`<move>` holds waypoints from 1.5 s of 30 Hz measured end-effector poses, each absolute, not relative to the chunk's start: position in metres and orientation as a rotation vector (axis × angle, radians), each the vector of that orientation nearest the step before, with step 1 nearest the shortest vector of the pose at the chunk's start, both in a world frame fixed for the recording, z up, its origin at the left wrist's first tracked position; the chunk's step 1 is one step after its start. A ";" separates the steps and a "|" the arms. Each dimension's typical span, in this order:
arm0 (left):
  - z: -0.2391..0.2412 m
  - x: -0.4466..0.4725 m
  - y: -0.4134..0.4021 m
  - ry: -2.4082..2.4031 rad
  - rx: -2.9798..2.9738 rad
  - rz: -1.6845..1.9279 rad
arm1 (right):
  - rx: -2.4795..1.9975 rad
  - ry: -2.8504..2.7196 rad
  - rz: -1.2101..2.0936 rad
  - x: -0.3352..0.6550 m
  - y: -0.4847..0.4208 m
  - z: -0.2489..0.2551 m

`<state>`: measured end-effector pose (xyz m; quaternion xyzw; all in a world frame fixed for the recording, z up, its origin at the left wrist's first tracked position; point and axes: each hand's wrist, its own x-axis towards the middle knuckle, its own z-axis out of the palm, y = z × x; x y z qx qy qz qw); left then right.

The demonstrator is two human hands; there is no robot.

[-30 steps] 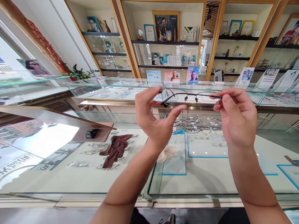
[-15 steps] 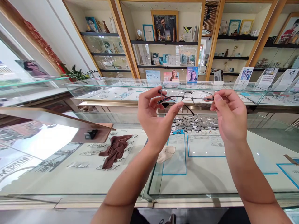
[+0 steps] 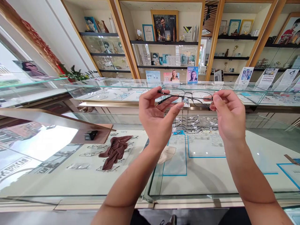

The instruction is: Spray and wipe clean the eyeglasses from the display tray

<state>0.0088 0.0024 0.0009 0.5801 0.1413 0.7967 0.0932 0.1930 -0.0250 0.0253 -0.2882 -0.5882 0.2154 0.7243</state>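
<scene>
1. Left hand (image 3: 156, 115) pinches the glasses (image 3: 187, 97) at their left end; right hand (image 3: 228, 117) pinches the right end.
2. Glasses are held above the far surface (image 3: 211, 175).
3. The dangling temple has folded in since before.

An optician's shop: glass counters (image 3: 211, 187) displaying spectacle frames (image 3: 197, 123).

Both hands are raised in open air above the glass surface (image 3: 211, 181), with nothing between them and it. Below them, the near and right stretches of the surface lie bare. Toward the left edge a brown cloth (image 3: 114, 150) and a small black box (image 3: 90, 135) lie in the way; a pale cloth (image 3: 167, 154) sits mid-surface. The rear glass counter (image 3: 117, 90) closes off the far side.
</scene>
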 end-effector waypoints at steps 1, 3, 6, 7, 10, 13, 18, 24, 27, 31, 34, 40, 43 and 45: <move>0.001 0.009 0.002 0.419 1.721 2.372 | -0.635 -1.306 0.466 0.193 -0.024 0.025; 0.001 0.011 0.001 0.441 1.721 2.382 | -0.622 -1.317 0.449 0.194 -0.022 0.024; 0.000 0.012 0.000 0.506 1.728 2.388 | -0.603 -1.308 0.449 0.194 -0.020 0.023; 0.000 0.013 0.000 0.527 1.729 2.391 | -0.604 -1.301 0.454 0.194 -0.020 0.023; -0.001 0.014 -0.001 0.552 1.727 2.401 | -0.608 -1.294 0.464 0.193 -0.020 0.024; 0.000 0.015 -0.002 0.503 1.717 2.420 | -0.603 -1.318 0.460 0.193 -0.020 0.024; 0.001 0.015 -0.002 0.484 1.699 2.390 | -0.603 -1.327 0.446 0.195 -0.019 0.022; -0.001 0.012 0.002 0.496 1.602 2.239 | -0.586 -1.391 0.439 0.199 -0.017 0.021; 0.000 0.009 0.004 0.478 1.526 2.115 | -0.557 -1.426 0.445 0.201 -0.015 0.020; 0.003 0.004 0.005 0.456 1.424 1.817 | -0.570 -1.615 0.314 0.202 -0.015 0.021; 0.007 0.003 0.003 0.436 1.334 1.542 | -0.587 -1.788 0.125 0.201 -0.019 0.023; 0.012 0.009 -0.007 0.390 1.253 1.229 | -0.535 -1.825 -0.089 0.196 -0.028 0.026; 0.014 0.013 -0.008 0.339 1.221 1.140 | -0.510 -1.814 -0.148 0.195 -0.029 0.025; 0.013 0.013 -0.007 0.347 1.211 1.100 | -0.514 -1.814 -0.186 0.194 -0.029 0.025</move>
